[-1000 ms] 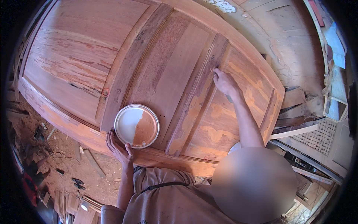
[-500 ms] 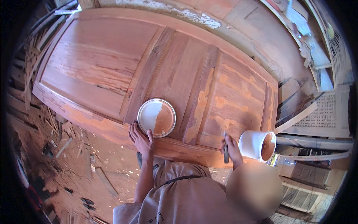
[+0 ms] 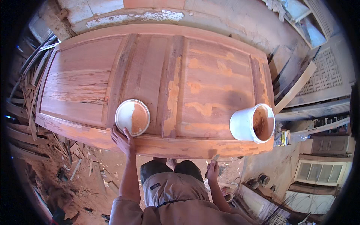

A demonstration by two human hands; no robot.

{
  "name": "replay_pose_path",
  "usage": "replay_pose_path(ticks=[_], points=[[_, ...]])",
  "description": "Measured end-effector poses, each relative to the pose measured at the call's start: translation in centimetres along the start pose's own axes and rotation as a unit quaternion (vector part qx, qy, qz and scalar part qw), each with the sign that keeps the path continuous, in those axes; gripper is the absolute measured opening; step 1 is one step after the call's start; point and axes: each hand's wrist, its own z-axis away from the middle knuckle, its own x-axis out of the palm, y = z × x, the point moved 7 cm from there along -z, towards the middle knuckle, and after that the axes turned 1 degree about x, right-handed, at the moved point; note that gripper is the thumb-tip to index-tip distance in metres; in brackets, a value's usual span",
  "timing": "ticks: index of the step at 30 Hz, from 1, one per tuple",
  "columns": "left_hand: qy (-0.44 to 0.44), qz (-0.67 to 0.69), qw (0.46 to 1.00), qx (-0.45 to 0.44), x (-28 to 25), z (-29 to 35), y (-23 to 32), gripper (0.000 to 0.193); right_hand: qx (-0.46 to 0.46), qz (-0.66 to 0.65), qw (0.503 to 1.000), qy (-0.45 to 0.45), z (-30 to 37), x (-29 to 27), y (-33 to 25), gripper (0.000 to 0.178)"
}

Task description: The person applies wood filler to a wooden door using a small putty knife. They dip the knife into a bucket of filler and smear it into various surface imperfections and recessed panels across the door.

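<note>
A large wooden panelled door lies flat before me, with orange-brown filler patches on its right panel and frame. My left hand rests at the door's near edge, fingers spread against the rim of a round white lid. Orange-brown paste covers the lid's right half. In my right hand is a putty knife, gripped with its blade pointing up, just off the door's near edge. A white bucket of brown paste stands on the door's right end.
Scrap wood is piled at the left, and offcuts litter the dusty floor. A wall runs behind the door. To the right are leaning boards, a carved lattice panel and a window-like frame.
My right hand has drawn back with the putty knife from over the right panel to the door's near edge. The left hand stays by the lid. The view has shifted.
</note>
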Motion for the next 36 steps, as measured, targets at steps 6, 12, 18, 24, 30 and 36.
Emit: replay_pose_path(ticks=[6, 12, 18, 24, 30, 36], points=[[0.006, -0.016, 1.000, 0.004, -0.2, -0.1, -1.9, 0.060, -0.078, 0.053, 0.994, 0.047, -1.4, 2.0, 2.8, 0.025], [0.004, -0.040, 0.999, 0.019, 0.3, -0.1, -1.3, 0.059, -0.078, 0.096, 0.991, 0.052, -0.6, 1.2, 4.2, 0.026], [0.013, -0.026, 1.000, -0.002, 0.4, 0.0, -2.6, 0.060, -0.094, 0.045, 0.994, 0.023, -0.8, 1.3, 5.3, 0.024], [0.031, -0.032, 0.999, 0.020, 0.2, 0.1, -2.2, 0.058, -0.064, 0.016, 0.998, -0.003, -1.0, 1.3, 7.5, 0.033], [0.017, -0.022, 0.999, 0.017, 0.7, 0.1, -2.6, 0.057, -0.050, 0.208, 0.977, 0.017, -0.1, -0.9, 7.4, 0.032], [0.019, -0.029, 0.999, 0.015, 0.5, -0.1, -2.7, 0.057, -0.040, 0.289, 0.956, -0.034, 2.1, -6.8, 3.6, 0.043]])
